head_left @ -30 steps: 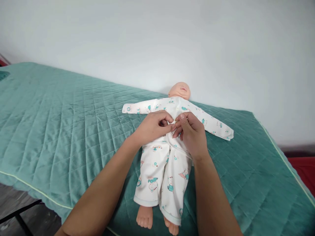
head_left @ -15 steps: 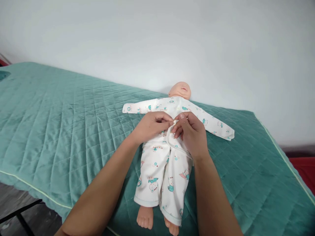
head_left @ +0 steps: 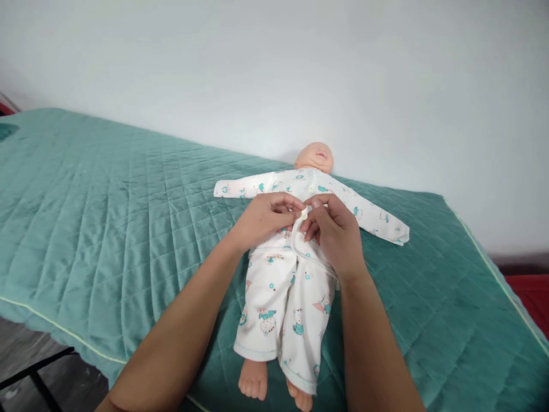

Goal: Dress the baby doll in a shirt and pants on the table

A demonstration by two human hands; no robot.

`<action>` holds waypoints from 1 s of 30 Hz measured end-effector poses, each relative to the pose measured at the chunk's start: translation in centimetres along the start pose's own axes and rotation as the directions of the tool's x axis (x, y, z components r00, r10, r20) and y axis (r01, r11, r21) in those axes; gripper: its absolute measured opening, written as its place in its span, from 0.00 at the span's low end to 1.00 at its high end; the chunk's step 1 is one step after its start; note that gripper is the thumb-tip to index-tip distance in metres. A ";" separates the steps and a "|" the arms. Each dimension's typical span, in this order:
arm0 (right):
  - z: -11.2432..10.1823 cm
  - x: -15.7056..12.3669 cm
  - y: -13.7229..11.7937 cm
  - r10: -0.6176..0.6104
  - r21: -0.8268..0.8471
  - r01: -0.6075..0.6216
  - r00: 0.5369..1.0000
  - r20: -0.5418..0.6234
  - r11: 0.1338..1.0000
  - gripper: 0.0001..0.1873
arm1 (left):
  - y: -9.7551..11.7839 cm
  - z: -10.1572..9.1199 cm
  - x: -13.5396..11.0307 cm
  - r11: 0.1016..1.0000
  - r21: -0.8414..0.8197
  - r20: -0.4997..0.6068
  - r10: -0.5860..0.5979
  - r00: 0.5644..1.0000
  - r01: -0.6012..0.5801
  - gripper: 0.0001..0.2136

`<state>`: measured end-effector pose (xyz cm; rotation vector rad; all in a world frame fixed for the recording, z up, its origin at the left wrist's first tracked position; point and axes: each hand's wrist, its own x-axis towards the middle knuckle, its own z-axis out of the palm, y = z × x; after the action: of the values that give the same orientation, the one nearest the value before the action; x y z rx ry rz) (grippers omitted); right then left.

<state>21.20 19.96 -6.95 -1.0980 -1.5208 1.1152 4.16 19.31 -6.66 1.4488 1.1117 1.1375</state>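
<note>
A baby doll (head_left: 316, 156) lies on its back on a teal quilted bed (head_left: 107, 217), head toward the wall. It wears a white printed shirt (head_left: 257, 186) with sleeves spread out and matching trousers (head_left: 278, 309); bare feet stick out at the near edge. My left hand (head_left: 263, 220) and my right hand (head_left: 334, 232) meet over the doll's chest. Both pinch the shirt's front edges around a small white button (head_left: 304, 214). The fingertips hide most of the fabric between them.
A plain pale wall (head_left: 274, 74) runs right behind the bed. The bed's near edge has light piping (head_left: 55, 329), with dark floor and a black frame leg (head_left: 30, 380) below. Something red (head_left: 529, 300) shows past the bed's right side.
The hands have stayed at the doll's chest. Their fingers shifted slightly, and the small white button now shows between the fingertips.
</note>
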 end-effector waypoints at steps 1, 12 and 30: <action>0.0 0.0 0.0 -0.001 -0.008 0.001 1.000 0.001 1.000 0.09 | 0.0 0.0 0.0 1.000 -0.014 0.001 0.000 1.000 0.000 0.07; -0.1 0.0 0.1 -0.015 -0.060 0.016 1.000 0.024 0.998 0.06 | -1.3 -0.1 0.7 0.951 -0.309 0.025 0.004 1.000 0.004 0.07; -0.4 0.2 0.3 -0.091 0.066 0.105 0.978 -0.189 0.992 0.05 | -0.5 -2.2 -0.1 0.990 -0.069 0.170 -0.108 0.980 0.121 0.10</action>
<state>21.58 20.27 -7.14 -1.0341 -1.3607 0.9679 1.90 19.58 -6.91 1.3730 1.0095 0.9518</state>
